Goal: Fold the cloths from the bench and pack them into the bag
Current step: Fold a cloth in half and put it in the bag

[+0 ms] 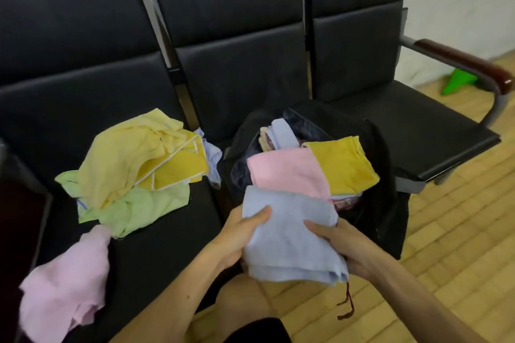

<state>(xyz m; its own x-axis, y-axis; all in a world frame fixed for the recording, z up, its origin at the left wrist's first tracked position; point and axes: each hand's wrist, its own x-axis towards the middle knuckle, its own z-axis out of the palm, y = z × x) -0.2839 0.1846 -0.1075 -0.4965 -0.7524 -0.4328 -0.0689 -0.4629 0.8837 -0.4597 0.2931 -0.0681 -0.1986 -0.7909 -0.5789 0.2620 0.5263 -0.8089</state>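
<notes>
I hold a folded light blue cloth just in front of the open black bag. My left hand grips its left edge with the thumb on top. My right hand grips the right edge the same way. Inside the bag lie a folded pink cloth, a folded mustard cloth and other folded cloths behind them. On the left bench seat sits a loose heap of yellow cloths over green cloths. A pink cloth hangs over the seat's front edge.
The black three-seat bench stands against a white wall. Its right seat has a brown armrest. A green object lies on the wooden floor beyond it. A dark red cord dangles below the blue cloth.
</notes>
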